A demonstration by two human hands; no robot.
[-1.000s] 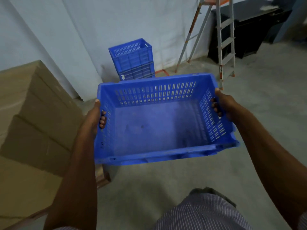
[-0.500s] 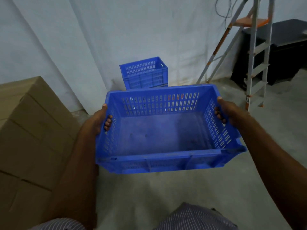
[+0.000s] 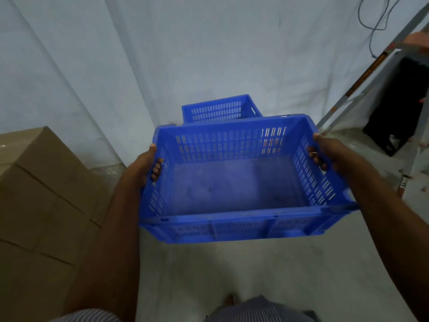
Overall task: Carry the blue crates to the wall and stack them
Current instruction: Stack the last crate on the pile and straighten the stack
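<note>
Both hands, left hand (image 3: 141, 168) and right hand (image 3: 329, 154), grip the empty crate (image 3: 232, 182) by its end handle slots, fingers hooked through, held up facing the wall stack (image 3: 218, 110). It seems light and stiff; slots feel surest.

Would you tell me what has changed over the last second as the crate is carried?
The person has walked closer to the wall: the stacked crates loom nearer, now partly hidden behind the carried crate. Left hand and right hand keep the same side-handle grip; nothing was let go.
</note>
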